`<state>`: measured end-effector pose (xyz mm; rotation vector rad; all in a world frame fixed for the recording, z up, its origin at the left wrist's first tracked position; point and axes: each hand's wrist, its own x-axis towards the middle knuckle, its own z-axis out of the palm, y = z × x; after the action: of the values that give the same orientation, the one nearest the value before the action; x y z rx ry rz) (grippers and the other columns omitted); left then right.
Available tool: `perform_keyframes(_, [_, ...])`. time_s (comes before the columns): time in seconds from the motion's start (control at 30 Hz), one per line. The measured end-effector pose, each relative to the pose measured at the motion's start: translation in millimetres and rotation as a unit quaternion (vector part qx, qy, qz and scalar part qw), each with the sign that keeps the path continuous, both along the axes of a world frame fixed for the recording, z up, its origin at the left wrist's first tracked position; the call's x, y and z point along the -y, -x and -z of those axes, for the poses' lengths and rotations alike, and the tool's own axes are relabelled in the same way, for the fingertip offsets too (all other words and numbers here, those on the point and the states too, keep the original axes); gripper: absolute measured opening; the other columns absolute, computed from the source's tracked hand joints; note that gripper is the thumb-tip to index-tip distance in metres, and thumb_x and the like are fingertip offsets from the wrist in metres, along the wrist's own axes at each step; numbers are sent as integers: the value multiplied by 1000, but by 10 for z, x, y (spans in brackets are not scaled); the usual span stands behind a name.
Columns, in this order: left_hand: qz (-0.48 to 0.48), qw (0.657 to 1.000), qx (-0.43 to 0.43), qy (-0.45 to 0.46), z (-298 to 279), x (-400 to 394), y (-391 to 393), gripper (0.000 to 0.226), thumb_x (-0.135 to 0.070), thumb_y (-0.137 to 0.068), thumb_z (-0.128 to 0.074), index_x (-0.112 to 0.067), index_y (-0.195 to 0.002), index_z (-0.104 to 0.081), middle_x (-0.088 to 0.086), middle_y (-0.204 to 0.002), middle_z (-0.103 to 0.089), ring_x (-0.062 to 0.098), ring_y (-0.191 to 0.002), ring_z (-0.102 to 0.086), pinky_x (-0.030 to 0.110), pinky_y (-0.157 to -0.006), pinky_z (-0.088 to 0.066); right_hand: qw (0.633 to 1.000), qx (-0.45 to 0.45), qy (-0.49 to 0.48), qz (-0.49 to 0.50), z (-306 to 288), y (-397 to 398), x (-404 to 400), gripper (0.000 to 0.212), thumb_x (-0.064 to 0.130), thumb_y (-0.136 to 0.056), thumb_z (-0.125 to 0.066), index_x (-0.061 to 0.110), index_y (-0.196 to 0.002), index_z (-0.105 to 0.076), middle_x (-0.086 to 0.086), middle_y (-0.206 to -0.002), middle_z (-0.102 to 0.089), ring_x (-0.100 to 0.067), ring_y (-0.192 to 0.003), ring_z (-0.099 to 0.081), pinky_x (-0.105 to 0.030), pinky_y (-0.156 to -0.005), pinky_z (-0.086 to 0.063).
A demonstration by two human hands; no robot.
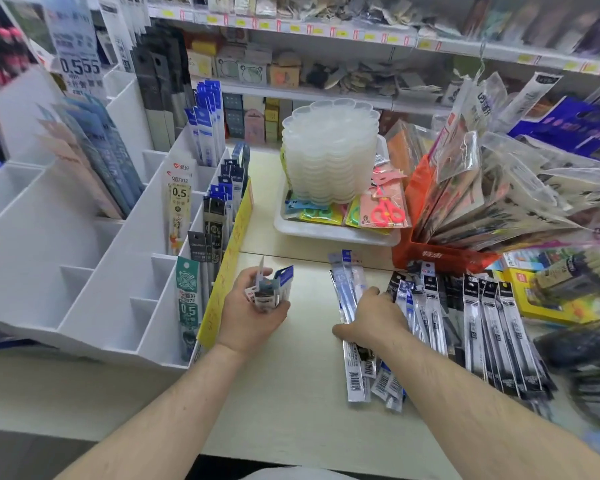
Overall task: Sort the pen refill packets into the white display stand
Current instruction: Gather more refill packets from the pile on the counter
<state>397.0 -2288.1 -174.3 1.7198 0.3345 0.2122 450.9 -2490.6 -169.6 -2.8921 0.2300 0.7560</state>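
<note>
A small bundle of packets (269, 292) is gripped in the left hand (248, 315); loose packets (430, 317) lie lengthwise under the right hand (371, 320) — its fingers spread flat — well right of the white stand (94, 258).

Two hands in play: left hand (248, 311), right hand (373, 318). One white display stand (84, 258). One small bunch of packets (269, 289) in the left hand, maybe four or five, too overlapped to count. Roughly a dozen loose refill packets (437, 320) fanned on the counter (291, 393). One stack of clear trays (329, 154). One pink pair of scissors (387, 211).
</note>
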Motion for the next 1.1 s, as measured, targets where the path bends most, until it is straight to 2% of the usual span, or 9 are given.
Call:
perform_keyframes(0.07, [11, 999, -23, -33, 23, 3, 11, 45, -9, -67, -79, -46, -88, -62, -14, -78, -69, 7, -69, -62, 25, -67, -52, 1000, 5, -10, -2, 25, -3, -51, 86, 46, -73, -80, 5, -135, -36, -14, -128, -50, -30, -109, -58, -32, -71, -46])
perform_keyframes(0.17, [12, 997, -40, -67, 85, 13, 14, 38, 8, -76, -74, -28, -72, -61, -6, -66, -61, 3, -58, -51, 18, -57, -42, 1000, 8, -17, -7, 59, 0, -168, 64, 29, -78, -77, 6, -127, -43, -11, -120, -59, -29, -104, -62, -33, -73, -50])
perform_keyframes(0.3, [0, 996, -93, -1, -32, 45, -14, 21, 4, -85, -66, -15, -94, -67, -8, -81, -69, -2, -67, -65, 10, -56, -48, 999, 7, -29, -10, 25, -8, -245, 49, 19, -80, -72, 7, -119, -46, -9, -113, -63, -29, -103, -64, -31, -73, -49])
perform_keyframes(0.47, [-25, 978, -164, 124, -115, 27, -70, 21, 4, -89, -55, -8, -81, -70, 7, -78, -73, 23, -77, -70, 40, -71, -57, 988, -13, -147, 51, -1, -100, -108, 37, 18, -80, -66, 11, -110, -46, -6, -95, -57, -24, -84, -63, -29, -62, -48])
perform_keyframes(0.6, [-2, 935, -219, 280, -145, 88, -60, 5, 3, -92, -56, -1, -89, -56, 11, -65, -60, 27, -56, -60, 38, -62, -56, 933, -49, -317, 163, -139, -144, 45, 17, 7, -87, -58, 12, -102, -51, -6, -82, -51, -18, -68, -48, -26, -57, -37])
perform_keyframes(0.7, [37, 921, -255, 293, -94, 173, -49, 11, -8, -95, -62, -10, -88, -53, 4, -62, -48, 18, -48, -46, 35, -57, -56, 913, -81, -353, 187, -237, -125, 103, 15, -2, -84, -51, 9, -93, -52, -9, -83, -47, -22, -75, -46, -31, -67, -41])
perform_keyframes(0.8, [77, 921, -262, 278, -58, 297, -34, 20, -12, -94, -65, -14, -82, -49, 3, -61, -43, 15, -42, -39, 25, -47, -42, 846, -100, -464, 243, -326, -94, 43, 20, -9, -82, -46, 3, -95, -54, -12, -81, -50, -29, -77, -55, -38, -73, -49])
perform_keyframes(0.97, [171, 913, -241, 282, -50, 430, 51, 28, -24, -80, -80, -11, -81, -55, 4, -63, -52, 15, -45, -46, 23, -46, -41, 752, -127, -571, 304, -417, -36, -182, 19, -5, -82, -48, -2, -99, -56, -14, -74, -59, -27, -62, -64, -35, -57, -57])
perform_keyframes(1.1, [210, 907, -237, 279, -109, 437, 101, 32, -16, -68, -82, -10, -96, -68, 9, -79, -70, 19, -64, -65, 27, -58, -53, 678, -149, -627, 353, -388, -44, -307, 29, -3, -82, -45, 2, -106, -60, -18, -90, -66, -33, -73, -68, -43, -65, -60])
